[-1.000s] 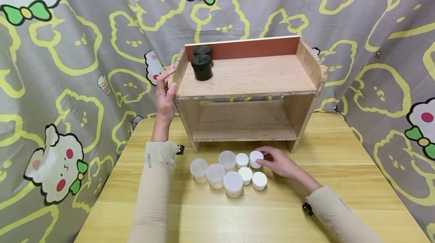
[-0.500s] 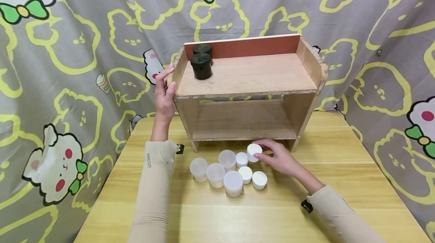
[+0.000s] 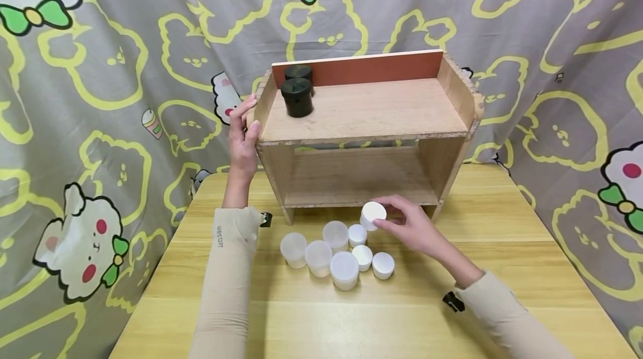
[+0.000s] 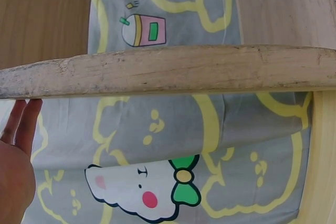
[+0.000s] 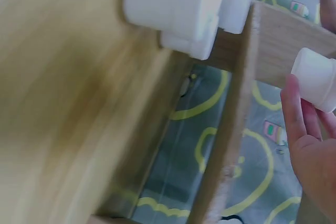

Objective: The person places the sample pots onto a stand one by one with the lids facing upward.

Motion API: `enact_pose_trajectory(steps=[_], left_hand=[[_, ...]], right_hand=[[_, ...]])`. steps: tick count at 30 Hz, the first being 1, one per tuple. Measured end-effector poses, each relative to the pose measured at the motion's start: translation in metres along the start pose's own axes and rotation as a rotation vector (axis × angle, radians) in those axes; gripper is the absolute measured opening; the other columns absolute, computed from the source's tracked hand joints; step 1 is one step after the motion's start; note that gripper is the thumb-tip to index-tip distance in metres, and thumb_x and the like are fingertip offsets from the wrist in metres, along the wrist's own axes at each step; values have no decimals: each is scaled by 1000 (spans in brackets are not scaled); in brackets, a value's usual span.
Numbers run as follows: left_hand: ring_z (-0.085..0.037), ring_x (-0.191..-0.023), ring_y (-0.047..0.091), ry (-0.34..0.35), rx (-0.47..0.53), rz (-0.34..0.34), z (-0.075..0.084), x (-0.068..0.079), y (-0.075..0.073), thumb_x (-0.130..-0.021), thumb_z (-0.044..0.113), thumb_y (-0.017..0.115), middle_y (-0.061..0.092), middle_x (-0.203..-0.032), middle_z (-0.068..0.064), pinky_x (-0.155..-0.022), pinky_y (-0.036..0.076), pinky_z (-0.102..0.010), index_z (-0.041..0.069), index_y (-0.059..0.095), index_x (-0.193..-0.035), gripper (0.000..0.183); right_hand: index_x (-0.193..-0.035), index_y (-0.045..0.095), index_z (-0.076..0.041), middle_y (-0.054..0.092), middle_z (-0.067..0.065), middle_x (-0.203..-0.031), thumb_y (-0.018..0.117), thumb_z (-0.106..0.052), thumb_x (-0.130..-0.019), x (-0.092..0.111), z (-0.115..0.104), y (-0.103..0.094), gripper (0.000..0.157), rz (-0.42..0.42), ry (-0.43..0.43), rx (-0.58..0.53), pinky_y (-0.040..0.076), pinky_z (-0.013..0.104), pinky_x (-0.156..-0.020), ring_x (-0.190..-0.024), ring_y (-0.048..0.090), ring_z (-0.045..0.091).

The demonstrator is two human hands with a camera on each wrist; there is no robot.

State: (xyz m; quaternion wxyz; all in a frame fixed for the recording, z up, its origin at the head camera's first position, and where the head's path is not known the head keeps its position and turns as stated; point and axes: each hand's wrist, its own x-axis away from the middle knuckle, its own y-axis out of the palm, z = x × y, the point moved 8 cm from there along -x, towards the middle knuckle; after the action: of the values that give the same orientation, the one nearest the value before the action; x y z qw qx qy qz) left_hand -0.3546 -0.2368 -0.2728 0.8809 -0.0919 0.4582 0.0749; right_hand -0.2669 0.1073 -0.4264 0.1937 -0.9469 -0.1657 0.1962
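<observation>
My right hand pinches a small white lidded jar between thumb and fingers, lifted off the table just in front of the lower shelf board. In the right wrist view the same white jar shows side-on at the fingertips. Three like it, among them one small jar, stand close by on the table. My left hand grips the left side panel of a two-tier wooden shelf. The left wrist view shows two fingers against that panel's edge.
Several larger translucent tubs stand grouped to the left of the small jars. Two black lidded jars sit at the left end of the upper board. Behind the wooden table hangs a patterned grey curtain.
My right hand has lifted the small white jar from the table and moved it up and slightly left, toward the shelf. The left hand stays on the panel.
</observation>
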Motion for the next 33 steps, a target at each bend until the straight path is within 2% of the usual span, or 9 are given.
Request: enact_pose_trajectory(steps=[7,17,27,33], left_hand=[[-26,-142,49,-6,-2,-10,-2,-1,0,-95,21,50,48,-157,-12,-116,38,-40,4,48,-140,48],[-25,-141,51,1,-9,-9,-1,0,-1,-96,21,50,48,-157,-11,-115,39,-39,4,49,-140,47],[-25,-141,50,-17,-27,-7,-1,2,0,-96,18,48,48,-158,-12,-115,39,-38,2,47,-140,47],[-22,-141,51,-7,-29,3,-1,1,0,-96,19,48,47,-157,-14,-115,39,-37,1,47,-140,47]], right_hand=[[-132,68,-15,67,0,-112,80,-16,-90,-4,-24,-6,43,15,-44,25,60,26,-83,-101,66,14],[-131,69,-14,67,2,-110,80,-8,-89,-12,-69,-19,45,30,-116,-35,61,28,-81,-100,71,14],[-130,69,-14,69,0,-109,82,-7,-86,-22,-115,-38,46,69,-159,53,59,24,-80,-96,69,10],[-131,69,-11,68,2,-108,82,-4,-86,-31,-139,-47,48,97,-204,26,60,24,-78,-96,71,10]])
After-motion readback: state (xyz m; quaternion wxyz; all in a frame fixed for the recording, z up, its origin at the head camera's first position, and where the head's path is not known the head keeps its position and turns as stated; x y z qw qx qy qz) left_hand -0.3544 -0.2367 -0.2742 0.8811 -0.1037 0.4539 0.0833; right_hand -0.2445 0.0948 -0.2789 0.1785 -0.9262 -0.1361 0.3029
